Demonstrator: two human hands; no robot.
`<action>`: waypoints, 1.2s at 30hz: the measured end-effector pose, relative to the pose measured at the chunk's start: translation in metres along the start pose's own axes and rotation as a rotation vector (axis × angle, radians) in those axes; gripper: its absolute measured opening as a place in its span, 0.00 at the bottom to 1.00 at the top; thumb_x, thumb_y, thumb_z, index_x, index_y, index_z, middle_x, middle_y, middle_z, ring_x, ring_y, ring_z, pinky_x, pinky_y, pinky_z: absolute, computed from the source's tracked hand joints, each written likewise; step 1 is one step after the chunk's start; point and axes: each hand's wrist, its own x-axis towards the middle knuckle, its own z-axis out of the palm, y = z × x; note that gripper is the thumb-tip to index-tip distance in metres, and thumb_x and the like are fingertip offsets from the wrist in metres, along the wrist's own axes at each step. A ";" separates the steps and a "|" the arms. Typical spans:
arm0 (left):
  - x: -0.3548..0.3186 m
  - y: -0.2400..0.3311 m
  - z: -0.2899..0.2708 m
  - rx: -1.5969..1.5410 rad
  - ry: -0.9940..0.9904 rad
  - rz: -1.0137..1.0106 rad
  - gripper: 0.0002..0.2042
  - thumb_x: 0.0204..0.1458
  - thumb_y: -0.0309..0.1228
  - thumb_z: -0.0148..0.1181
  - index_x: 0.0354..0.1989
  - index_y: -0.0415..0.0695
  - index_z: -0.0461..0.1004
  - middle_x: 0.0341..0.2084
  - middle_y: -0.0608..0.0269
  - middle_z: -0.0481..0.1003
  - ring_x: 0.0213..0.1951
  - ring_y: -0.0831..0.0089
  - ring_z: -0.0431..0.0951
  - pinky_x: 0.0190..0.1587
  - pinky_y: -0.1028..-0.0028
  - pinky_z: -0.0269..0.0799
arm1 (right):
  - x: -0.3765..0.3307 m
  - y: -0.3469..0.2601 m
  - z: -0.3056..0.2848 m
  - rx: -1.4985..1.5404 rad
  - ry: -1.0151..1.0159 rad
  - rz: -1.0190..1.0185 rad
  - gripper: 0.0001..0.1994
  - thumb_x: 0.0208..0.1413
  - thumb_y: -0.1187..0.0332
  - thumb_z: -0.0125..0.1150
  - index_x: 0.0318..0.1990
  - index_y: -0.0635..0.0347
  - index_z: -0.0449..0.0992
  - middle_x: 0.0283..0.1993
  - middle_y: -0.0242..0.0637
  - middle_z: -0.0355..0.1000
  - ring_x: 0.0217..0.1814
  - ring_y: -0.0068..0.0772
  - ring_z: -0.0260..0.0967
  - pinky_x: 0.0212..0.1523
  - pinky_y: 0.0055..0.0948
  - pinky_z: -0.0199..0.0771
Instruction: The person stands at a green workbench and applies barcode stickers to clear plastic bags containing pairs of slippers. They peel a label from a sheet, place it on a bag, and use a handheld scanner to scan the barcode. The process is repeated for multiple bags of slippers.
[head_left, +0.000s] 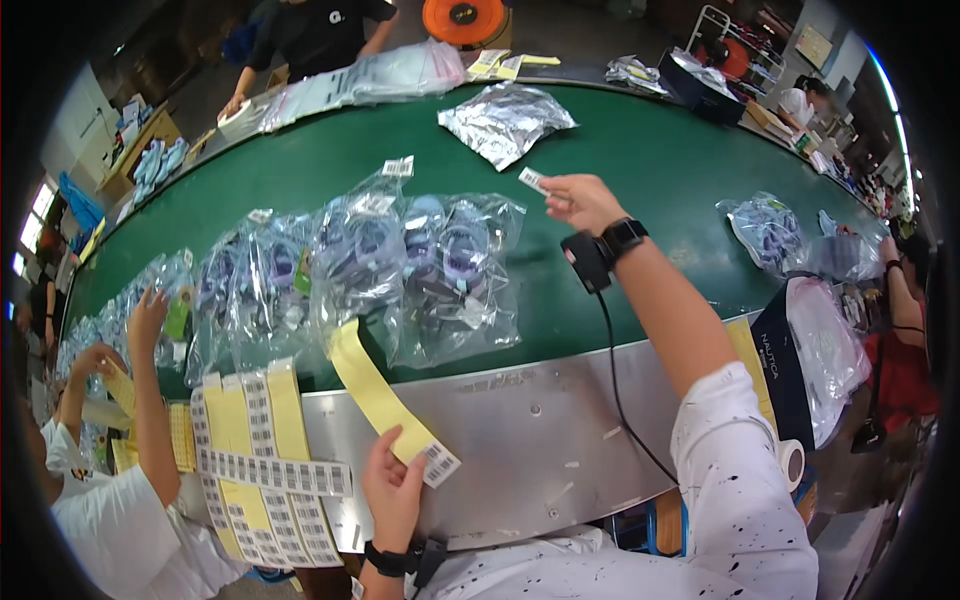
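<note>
A smooth green tabletop (pixel 630 130) curves across the view, its near edge trimmed in scuffed metal (pixel 520 435). Glossy clear bags of lavender-blue sandals (pixel 460 265) line the near edge's left half; a crinkled silver foil bag (pixel 505 122) lies toward the far edge. Open green spreads rightward from it. Above the metal, the left hand (pixel 393 490) pinches a curved yellow label strip (pixel 370 385); the right hand (pixel 588 203) pinches a small white barcode label (pixel 532 181).

Above the green table (pixel 670 150), your right hand (pixel 585 200) holds a barcoded label (pixel 532 181). At its near edge, barcodes mark the yellow strip (pixel 372 384) in your left hand (pixel 392 492) and the hanging label strips (pixel 262 415). Dark box (pixel 774 352), near right of table: pale lettering. Black shirt (pixel 315 38) beyond it: white mark.
</note>
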 end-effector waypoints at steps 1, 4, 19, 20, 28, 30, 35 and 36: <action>0.001 -0.002 0.001 -0.001 0.006 0.007 0.23 0.52 0.16 0.54 0.58 0.32 0.59 0.42 0.51 0.74 0.39 0.74 0.78 0.38 0.81 0.74 | 0.021 0.006 -0.005 0.029 0.052 0.121 0.15 0.45 0.68 0.69 0.40 0.63 0.76 0.48 0.39 0.70 0.43 0.33 0.66 0.36 0.35 0.70; -0.002 -0.005 -0.004 0.004 0.070 0.005 0.22 0.52 0.15 0.54 0.57 0.32 0.60 0.41 0.52 0.75 0.39 0.75 0.78 0.37 0.82 0.73 | 0.026 0.007 0.024 -0.110 -0.029 0.271 0.17 0.45 0.68 0.69 0.43 0.63 0.75 0.50 0.40 0.68 0.43 0.39 0.68 0.33 0.41 0.72; -0.001 -0.006 0.005 -0.055 0.042 -0.044 0.21 0.53 0.16 0.54 0.56 0.34 0.62 0.40 0.53 0.76 0.41 0.74 0.78 0.44 0.79 0.73 | 0.033 0.024 0.052 0.092 -0.016 0.359 0.04 0.50 0.76 0.61 0.32 0.66 0.73 0.29 0.43 0.73 0.30 0.38 0.73 0.32 0.39 0.77; 0.000 -0.005 0.007 -0.054 0.043 -0.045 0.21 0.53 0.16 0.54 0.56 0.34 0.62 0.40 0.53 0.76 0.41 0.75 0.78 0.44 0.79 0.73 | 0.034 0.025 0.052 0.082 -0.031 0.319 0.04 0.47 0.81 0.61 0.31 0.67 0.73 0.28 0.43 0.72 0.27 0.37 0.72 0.30 0.40 0.78; -0.002 -0.007 0.011 -0.056 0.024 -0.037 0.21 0.54 0.16 0.54 0.57 0.33 0.61 0.40 0.53 0.75 0.39 0.75 0.78 0.39 0.81 0.73 | -0.002 0.022 0.037 -0.073 0.242 -0.321 0.19 0.46 0.84 0.60 0.49 0.69 0.68 0.28 0.38 0.72 0.28 0.27 0.71 0.29 0.28 0.77; -0.001 -0.007 0.006 -0.065 0.036 -0.038 0.21 0.54 0.16 0.54 0.57 0.33 0.61 0.40 0.53 0.75 0.38 0.76 0.77 0.39 0.81 0.73 | -0.018 0.034 0.039 -0.102 0.178 -0.594 0.16 0.50 0.81 0.54 0.49 0.65 0.69 0.27 0.33 0.72 0.27 0.20 0.69 0.29 0.20 0.71; -0.002 -0.009 0.004 -0.102 0.047 -0.011 0.21 0.54 0.16 0.54 0.57 0.33 0.61 0.37 0.54 0.75 0.37 0.76 0.77 0.38 0.81 0.72 | -0.107 0.088 0.103 -0.568 -0.191 -0.364 0.19 0.43 0.59 0.71 0.33 0.61 0.69 0.33 0.37 0.68 0.35 0.28 0.66 0.37 0.30 0.67; 0.000 -0.008 0.003 -0.040 0.031 -0.027 0.21 0.53 0.16 0.54 0.57 0.33 0.61 0.36 0.55 0.75 0.37 0.77 0.77 0.38 0.82 0.72 | -0.094 0.105 0.109 -0.651 -0.121 -0.460 0.22 0.41 0.58 0.73 0.35 0.61 0.68 0.35 0.38 0.66 0.34 0.29 0.65 0.35 0.31 0.68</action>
